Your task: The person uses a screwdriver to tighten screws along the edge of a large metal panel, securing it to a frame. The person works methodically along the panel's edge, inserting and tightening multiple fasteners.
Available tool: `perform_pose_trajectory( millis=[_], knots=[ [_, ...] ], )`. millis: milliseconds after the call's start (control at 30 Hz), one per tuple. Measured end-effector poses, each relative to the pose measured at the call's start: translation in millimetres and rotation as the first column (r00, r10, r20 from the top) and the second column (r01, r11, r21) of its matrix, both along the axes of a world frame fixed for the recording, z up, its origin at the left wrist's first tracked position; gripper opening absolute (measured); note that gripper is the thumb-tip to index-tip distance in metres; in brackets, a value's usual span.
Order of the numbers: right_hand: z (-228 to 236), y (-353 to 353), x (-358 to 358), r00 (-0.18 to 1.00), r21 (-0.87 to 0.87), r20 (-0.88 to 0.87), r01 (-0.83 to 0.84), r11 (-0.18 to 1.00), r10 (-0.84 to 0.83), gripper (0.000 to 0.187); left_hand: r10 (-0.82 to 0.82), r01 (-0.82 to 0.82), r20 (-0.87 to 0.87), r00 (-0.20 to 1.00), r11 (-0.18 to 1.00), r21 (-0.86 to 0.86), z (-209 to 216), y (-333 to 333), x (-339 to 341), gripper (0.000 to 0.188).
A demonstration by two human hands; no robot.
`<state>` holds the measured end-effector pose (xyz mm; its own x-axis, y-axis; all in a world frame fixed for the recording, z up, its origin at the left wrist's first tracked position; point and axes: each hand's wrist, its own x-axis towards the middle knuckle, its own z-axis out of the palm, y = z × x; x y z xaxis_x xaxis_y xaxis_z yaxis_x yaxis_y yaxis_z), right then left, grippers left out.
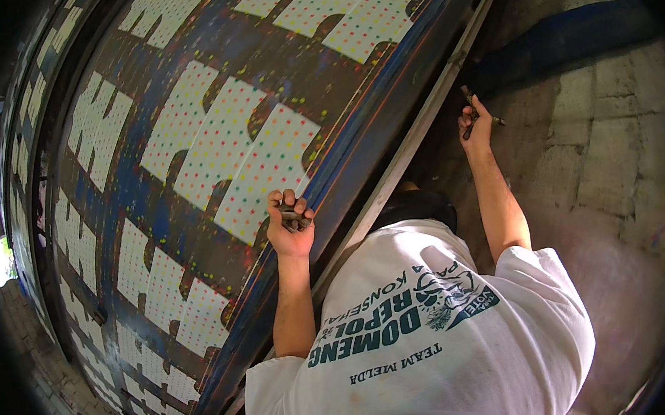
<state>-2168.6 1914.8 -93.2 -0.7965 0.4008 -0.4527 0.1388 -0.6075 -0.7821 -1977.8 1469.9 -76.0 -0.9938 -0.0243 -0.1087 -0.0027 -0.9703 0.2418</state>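
On my feed, the left hand [291,226] sits at the near edge of the long dark tabletop [295,83], its fingers curled over a small dark lump [295,221] that I can't identify. Just beyond it, white cut pieces [232,150] with coloured dots lie in rows along the tabletop. I see the right hand [476,129] well apart, past the pale rail [406,147] and above the block floor [607,134], fingers closed around a thin dark piece [466,92] whose end pokes out.
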Motion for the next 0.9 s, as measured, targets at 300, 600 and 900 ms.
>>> perform_pose_trajectory(
  millis=[300,600,900],
  knots=[
    [-46.6,91.1,-87.4,0.947,-0.390,-0.019,-0.303,0.869,0.322,0.026,0.035,0.021,0.120,0.992,0.902,-0.432,4.4,164.3,-162.3,0.025],
    [-52.3,112.2,-110.5,0.815,-0.824,-0.012,-0.336,0.455,0.579,0.038,-0.098,0.140,0.154,0.983,-0.138,-0.980,48.0,292.6,-310.0,0.028],
    [-27.7,113.5,-110.8,0.775,-0.808,-0.018,-0.384,0.447,0.632,0.048,-0.318,0.083,0.169,0.933,-0.266,-0.960,43.0,324.4,-348.6,0.033]
  ],
)
